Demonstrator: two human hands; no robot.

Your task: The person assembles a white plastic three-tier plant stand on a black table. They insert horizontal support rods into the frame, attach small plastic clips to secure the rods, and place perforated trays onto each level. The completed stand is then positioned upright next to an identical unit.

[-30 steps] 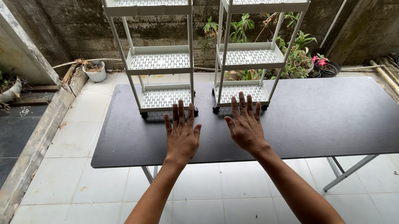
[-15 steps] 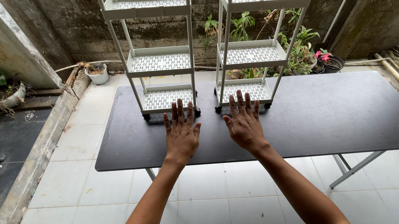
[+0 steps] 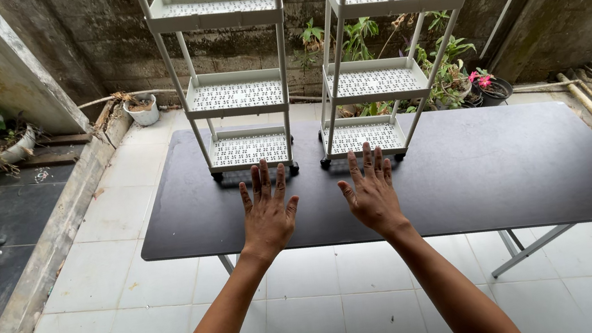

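Left hand (image 3: 268, 214) and right hand (image 3: 373, 194) spread flat, empty, above dark bench (image 3: 471, 170), just short of two white shelf carts (image 3: 241, 96), fingers toward their bases.

Two white three-tier wheeled racks, left rack (image 3: 237, 93) and right rack (image 3: 384, 73), stand upright side by side on the black table (image 3: 517, 163).

Both hands (image 3: 320, 206) outstretched, fingers spread
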